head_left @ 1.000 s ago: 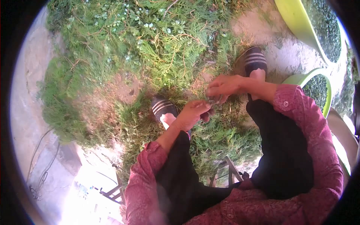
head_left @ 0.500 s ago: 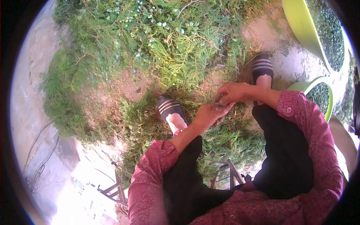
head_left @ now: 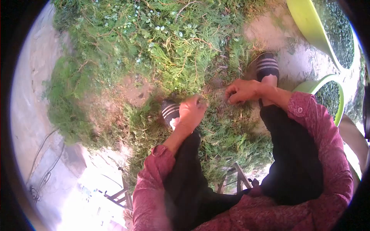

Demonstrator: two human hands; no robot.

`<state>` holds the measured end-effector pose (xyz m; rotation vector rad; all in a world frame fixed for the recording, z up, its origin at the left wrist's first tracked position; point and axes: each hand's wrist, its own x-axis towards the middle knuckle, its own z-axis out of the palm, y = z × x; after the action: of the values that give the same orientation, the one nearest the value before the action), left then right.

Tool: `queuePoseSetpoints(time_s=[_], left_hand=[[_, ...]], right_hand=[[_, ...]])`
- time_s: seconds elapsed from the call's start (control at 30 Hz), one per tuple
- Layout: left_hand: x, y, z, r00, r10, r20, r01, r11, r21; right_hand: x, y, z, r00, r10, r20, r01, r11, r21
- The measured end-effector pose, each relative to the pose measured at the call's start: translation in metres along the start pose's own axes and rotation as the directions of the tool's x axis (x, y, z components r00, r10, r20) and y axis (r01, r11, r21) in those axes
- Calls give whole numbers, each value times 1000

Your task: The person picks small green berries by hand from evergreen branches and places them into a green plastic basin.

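L hand (head_left: 192, 112) & R hand (head_left: 244, 91), touching a sec ago, now apart over greenery (head_left: 183, 67), both part-curled, can't tell what's held, so hand-to-hand work's broken off atm.

1. Left of me: bare pale ground (head_left: 35, 81), grey-white, running down the whole side.
2. Thin dark cable (head_left: 46, 177) lies on it, lower left, loosely looped.
3. Bottom left: glare washes the ground out; small clutter there, can't make it out.
4. Brown wooden frame (head_left: 116, 195), bars crossing at an angle, right beside the glare.
5. More wooden bars (head_left: 242, 175) low centre, tilted; I can't tell if same frame.
6. Far right: tan curved object (head_left: 354, 140), partly hidden from me.
7. Dark object (head_left: 367, 111) at right edge, cut off.
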<state>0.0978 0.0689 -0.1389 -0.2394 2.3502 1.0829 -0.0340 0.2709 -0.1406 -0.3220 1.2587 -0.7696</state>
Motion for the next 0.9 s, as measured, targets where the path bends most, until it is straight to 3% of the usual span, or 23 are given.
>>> queuePoseSetpoints(time_s=[0.03, 0.07, 0.17, 0.3, 0.37, 0.4, 0.43, 0.47, 0.5, 0.53, 0.6, 0.67, 0.8, 0.9], left_hand=[[10, 0, -3, 981, -42, -191, 33, 998, -51], [17, -4, -3, 980, -41, -194, 32, 998, -48], [32, -16, 7, 962, 63, -265, 3, 970, 242], [40, -24, 15, 956, 92, -278, 6, 943, 334], [42, -29, 17, 951, 33, -307, 10, 991, 136], [42, -26, 15, 951, 35, -307, 8, 991, 137], [40, -24, 13, 954, -71, -290, 70, 997, -16], [38, -21, 12, 951, -174, -257, 134, 977, -167], [34, -13, 10, 951, -173, -256, 133, 977, -167], [30, 0, 8, 946, -195, -259, 145, 969, -199], [21, 15, 10, 941, -217, -260, 158, 960, -230], [17, 27, 17, 943, -298, -147, 195, 854, -483], [15, 50, 20, 973, -212, -96, 117, 804, -583], [13, 61, 22, 979, -195, -56, 131, 821, -556]], right_hand=[[3, 1, 0, 1000, -5, 0, 5, 1000, -3], [4, 3, 1, 1000, -12, -15, 12, 1000, -3], [1, 0, 0, 998, -42, -53, 40, 998, -44], [4, 9, 1, 984, -140, -106, 121, 979, -165], [3, 11, 1, 980, -166, -106, 151, 979, -137], [1, 7, 1, 976, -190, -106, 178, 978, -109], [-1, 3, 0, 976, -190, -107, 179, 978, -110], [-4, -1, -1, 996, -75, -54, 74, 997, -9], [-6, -4, -2, 999, 37, 10, -38, 995, 87], [-7, -2, -2, 999, 39, 9, -40, 995, 88], [-7, 1, 2, 1000, 25, -18, -17, 935, 355], [-6, -1, 6, 999, 15, -41, 3, 910, 414], [-1, -1, 9, 1000, -26, -6, 25, 823, 567], [1, 0, 6, 999, -38, -30, 48, 832, 552]])
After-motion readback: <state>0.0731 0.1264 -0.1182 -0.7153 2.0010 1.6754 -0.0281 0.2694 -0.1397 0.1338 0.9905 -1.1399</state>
